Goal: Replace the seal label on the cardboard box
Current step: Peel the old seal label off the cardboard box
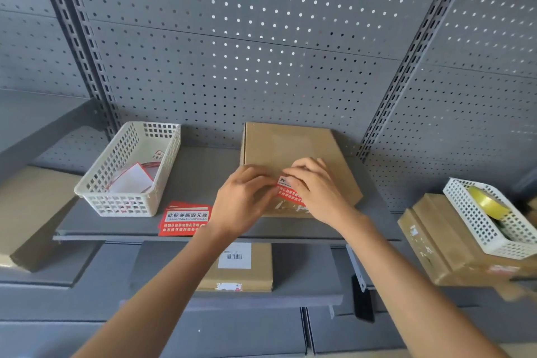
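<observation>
A flat brown cardboard box (286, 145) lies on the grey shelf (200, 177). A red seal label (289, 192) with white writing sits at the box's near edge, folded over the front. My left hand (244, 200) and my right hand (316, 189) both rest on the label, fingertips pinching or pressing it from either side. My fingers hide much of the label. A small stack of the same red labels (186, 218) lies on the shelf to the left of my left hand.
A white perforated basket (130, 166) with label backing papers stands at the shelf's left. At the right, another white basket (491, 218) holding a yellow tape roll (488, 203) sits on cardboard boxes (441, 244). A labelled box (241, 267) lies on the lower shelf. Pegboard stands behind.
</observation>
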The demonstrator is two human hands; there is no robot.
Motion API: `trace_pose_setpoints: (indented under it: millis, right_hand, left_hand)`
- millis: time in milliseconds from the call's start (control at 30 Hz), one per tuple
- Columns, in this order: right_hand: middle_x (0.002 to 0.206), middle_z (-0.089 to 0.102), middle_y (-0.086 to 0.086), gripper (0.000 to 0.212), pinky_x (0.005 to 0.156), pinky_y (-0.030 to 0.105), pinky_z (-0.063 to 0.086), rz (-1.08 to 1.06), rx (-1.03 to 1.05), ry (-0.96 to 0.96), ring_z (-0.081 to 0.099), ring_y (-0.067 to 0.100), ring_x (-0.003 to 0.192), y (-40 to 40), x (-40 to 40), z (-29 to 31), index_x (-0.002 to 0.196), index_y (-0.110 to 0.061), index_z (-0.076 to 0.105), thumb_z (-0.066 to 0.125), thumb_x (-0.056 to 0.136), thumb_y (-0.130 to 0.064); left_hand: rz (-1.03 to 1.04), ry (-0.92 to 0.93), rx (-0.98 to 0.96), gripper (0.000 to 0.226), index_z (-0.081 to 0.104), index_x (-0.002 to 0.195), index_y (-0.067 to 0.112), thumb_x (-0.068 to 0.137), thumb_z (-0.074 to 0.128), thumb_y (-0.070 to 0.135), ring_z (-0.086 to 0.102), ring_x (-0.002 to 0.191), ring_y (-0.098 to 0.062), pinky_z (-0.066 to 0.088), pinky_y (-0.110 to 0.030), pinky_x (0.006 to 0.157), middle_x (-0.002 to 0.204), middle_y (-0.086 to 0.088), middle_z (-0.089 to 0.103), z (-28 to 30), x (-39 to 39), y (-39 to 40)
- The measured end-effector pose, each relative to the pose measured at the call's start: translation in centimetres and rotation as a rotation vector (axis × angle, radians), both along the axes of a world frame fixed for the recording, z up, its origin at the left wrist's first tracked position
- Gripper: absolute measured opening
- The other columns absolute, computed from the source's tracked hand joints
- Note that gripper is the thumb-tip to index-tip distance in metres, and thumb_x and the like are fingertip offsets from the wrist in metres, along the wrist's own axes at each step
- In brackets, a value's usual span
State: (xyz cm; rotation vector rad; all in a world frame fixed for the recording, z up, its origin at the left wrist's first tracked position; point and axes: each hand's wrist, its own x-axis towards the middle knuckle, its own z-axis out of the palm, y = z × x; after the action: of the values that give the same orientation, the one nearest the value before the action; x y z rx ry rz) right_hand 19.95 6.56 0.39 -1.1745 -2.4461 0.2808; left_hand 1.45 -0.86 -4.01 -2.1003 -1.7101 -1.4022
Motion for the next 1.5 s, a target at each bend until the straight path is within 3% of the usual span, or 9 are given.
trace_pose_setpoints:
  millis: [100, 233, 500, 800, 1000, 1200, 1500]
  right_hand:
    - [0.113, 0.061, -0.005, 0.026, 0.102, 0.043, 0.041, 0.014, 0.034, 0.044, 0.049, 0.020, 0.107, 0.2, -0.2, 0.0, 0.119, -0.019, 0.072, 0.060, 0.098, -0.028]
    - [0.109, 0.061, -0.007, 0.023, 0.100, 0.037, 0.045, 0.019, 0.001, 0.056, 0.050, 0.015, 0.108, 0.0, -0.8, 0.5, 0.116, -0.018, 0.074, 0.062, 0.097, -0.021]
    - [0.109, 0.060, -0.011, 0.022, 0.098, 0.035, 0.046, 0.007, -0.062, 0.007, 0.054, 0.012, 0.109, 0.1, -1.1, 1.7, 0.115, -0.026, 0.074, 0.063, 0.096, -0.021]
    - [0.096, 0.061, -0.006, 0.011, 0.083, 0.038, 0.051, 0.001, -0.133, 0.036, 0.058, 0.013, 0.084, 0.2, -1.7, 3.0, 0.092, -0.027, 0.075, 0.067, 0.091, -0.020]
    - [0.087, 0.053, -0.012, 0.011, 0.077, 0.035, 0.047, -0.006, -0.127, -0.021, 0.050, 0.004, 0.075, 0.8, -2.8, 3.1, 0.084, -0.024, 0.069, 0.064, 0.094, -0.020]
    - [0.100, 0.056, -0.004, 0.013, 0.094, 0.045, 0.042, -0.017, -0.099, -0.148, 0.051, 0.018, 0.103, 1.0, -3.2, 2.9, 0.086, -0.021, 0.060, 0.054, 0.097, -0.016]
    - [0.099, 0.052, -0.007, 0.021, 0.092, 0.048, 0.043, -0.015, -0.059, -0.149, 0.050, 0.022, 0.104, 0.4, -2.9, 2.7, 0.083, -0.023, 0.048, 0.047, 0.101, -0.012]
  left_hand:
    - [-0.010, 0.021, 0.027, 0.021, 0.078, 0.099, 0.017, 0.094, 0.067, 0.035, 0.063, 0.108, -0.016, 0.055, -0.036, 0.086, 0.112, 0.007, 0.071, -0.5, -0.2, 0.2]
    - [-0.014, 0.037, 0.055, 0.020, 0.078, 0.098, 0.016, 0.095, 0.068, 0.034, 0.064, 0.106, -0.018, 0.055, -0.036, 0.085, 0.111, 0.006, 0.071, -0.6, -0.4, 0.3]
    - [-0.026, 0.025, 0.043, 0.017, 0.077, 0.101, 0.017, 0.095, 0.071, 0.031, 0.063, 0.105, -0.019, 0.055, -0.038, 0.084, 0.112, 0.005, 0.069, -0.8, -0.4, 0.2]
    - [-0.010, -0.017, 0.032, 0.015, 0.078, 0.098, 0.022, 0.093, 0.073, 0.035, 0.062, 0.102, -0.015, 0.054, -0.028, 0.068, 0.110, 0.009, 0.071, -0.6, -0.4, 0.1]
    - [-0.009, -0.030, 0.024, 0.017, 0.078, 0.096, 0.023, 0.094, 0.071, 0.038, 0.062, 0.102, -0.015, 0.053, -0.028, 0.064, 0.110, 0.010, 0.071, -0.5, -0.4, 0.0]
    - [0.002, -0.026, 0.005, 0.017, 0.078, 0.094, 0.022, 0.094, 0.070, 0.038, 0.062, 0.103, -0.015, 0.048, -0.024, 0.069, 0.109, 0.009, 0.071, -0.4, -0.2, 0.0]
    - [0.032, -0.133, -0.143, 0.012, 0.073, 0.087, 0.022, 0.086, 0.072, 0.034, 0.054, 0.096, -0.017, 0.045, -0.033, 0.082, 0.099, 0.007, 0.066, 1.0, 0.5, 0.2]
